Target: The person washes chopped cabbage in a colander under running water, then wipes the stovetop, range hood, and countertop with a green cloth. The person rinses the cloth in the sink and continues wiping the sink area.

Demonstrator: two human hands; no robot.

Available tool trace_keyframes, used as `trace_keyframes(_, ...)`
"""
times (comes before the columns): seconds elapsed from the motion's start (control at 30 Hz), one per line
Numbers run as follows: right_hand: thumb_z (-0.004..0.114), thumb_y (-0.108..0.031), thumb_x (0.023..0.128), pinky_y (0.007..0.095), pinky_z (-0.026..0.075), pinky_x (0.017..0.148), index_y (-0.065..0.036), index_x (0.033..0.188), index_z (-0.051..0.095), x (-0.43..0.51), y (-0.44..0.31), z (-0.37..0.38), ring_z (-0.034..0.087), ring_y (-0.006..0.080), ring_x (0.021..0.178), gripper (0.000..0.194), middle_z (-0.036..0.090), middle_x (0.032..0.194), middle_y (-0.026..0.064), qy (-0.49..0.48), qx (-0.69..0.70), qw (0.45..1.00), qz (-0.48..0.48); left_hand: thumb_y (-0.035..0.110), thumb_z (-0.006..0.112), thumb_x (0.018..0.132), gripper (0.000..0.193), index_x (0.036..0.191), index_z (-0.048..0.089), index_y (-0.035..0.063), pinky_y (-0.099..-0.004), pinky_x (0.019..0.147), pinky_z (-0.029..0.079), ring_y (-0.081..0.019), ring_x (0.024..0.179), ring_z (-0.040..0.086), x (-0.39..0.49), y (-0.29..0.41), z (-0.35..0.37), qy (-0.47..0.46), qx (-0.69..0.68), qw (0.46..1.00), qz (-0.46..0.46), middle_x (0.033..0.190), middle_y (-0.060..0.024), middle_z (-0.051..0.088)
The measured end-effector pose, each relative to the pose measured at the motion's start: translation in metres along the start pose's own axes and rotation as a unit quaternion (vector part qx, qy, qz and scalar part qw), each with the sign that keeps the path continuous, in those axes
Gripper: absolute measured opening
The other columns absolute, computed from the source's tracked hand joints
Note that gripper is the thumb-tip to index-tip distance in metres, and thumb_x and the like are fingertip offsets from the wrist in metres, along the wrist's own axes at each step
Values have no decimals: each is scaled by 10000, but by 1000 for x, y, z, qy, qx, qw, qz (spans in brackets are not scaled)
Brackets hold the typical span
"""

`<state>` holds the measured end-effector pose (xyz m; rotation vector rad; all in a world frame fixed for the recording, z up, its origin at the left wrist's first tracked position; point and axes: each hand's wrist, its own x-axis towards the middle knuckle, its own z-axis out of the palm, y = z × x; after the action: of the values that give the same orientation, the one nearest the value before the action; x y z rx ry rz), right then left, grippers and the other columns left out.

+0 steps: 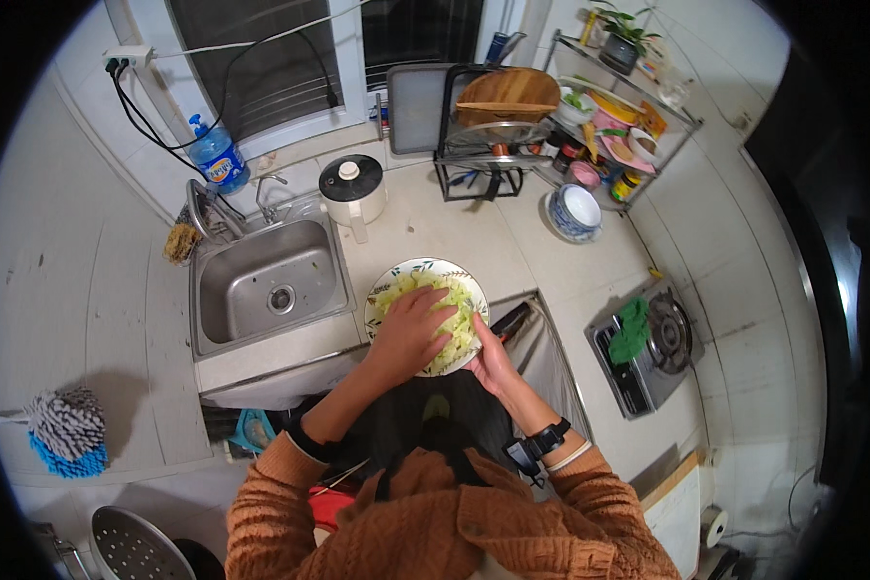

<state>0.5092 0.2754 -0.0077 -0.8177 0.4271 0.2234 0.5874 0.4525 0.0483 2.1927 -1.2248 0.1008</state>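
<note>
A white plate (468, 277) with a leaf pattern is held in front of me, over the front edge of the counter. Chopped pale-green vegetable (462, 335), perhaps cabbage, covers most of it. Fingers spread, my left hand (410, 328) lies flat on top of the pieces and hides part of them. My right hand (491, 360) grips the plate's right rim, thumb above and the other fingers mostly hidden underneath.
Left of the plate is a steel sink (261, 232); behind stands a white electric pot (351, 192) with a dark lid. Stacked bowls (575, 212) sit back right. A green cloth (629, 331) lies on the gas stove (652, 348). A dark-handled tool (513, 321) is near my right hand.
</note>
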Motion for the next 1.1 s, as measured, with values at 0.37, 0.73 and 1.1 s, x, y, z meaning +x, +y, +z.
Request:
trace_keyframes(0.37,445,-448,1021,399,513,961,-56,1413,419,117,-12,17,603,227,1167,554,567,1348,106,-58,9,996,74,360,632,906,644,1432,423,54,-496,1157,240,-393,1421,281,9,-89,-12,18,45,989,-142,1535,-199,306)
trace_keyframes(0.73,466,-429,1014,411,513,973,0,1410,404,171,4,54,604,251,1168,587,559,1348,149,-72,-26,992,99,95,596,936,219,1127,667,17,-343,850,513,-263,1006,675,-43,-213,-59,230,-128,907,-329,1014,-139,706)
trace_keyframes(1.1,525,-203,962,388,528,932,15,1304,494,290,113,157,643,237,1081,406,628,1229,127,-63,-10,981,184,156,578,962,262,1145,649,-17,-295,758,518,-209,861,696,-156,-434,-120,285,-95,855,-423,910,-144,718)
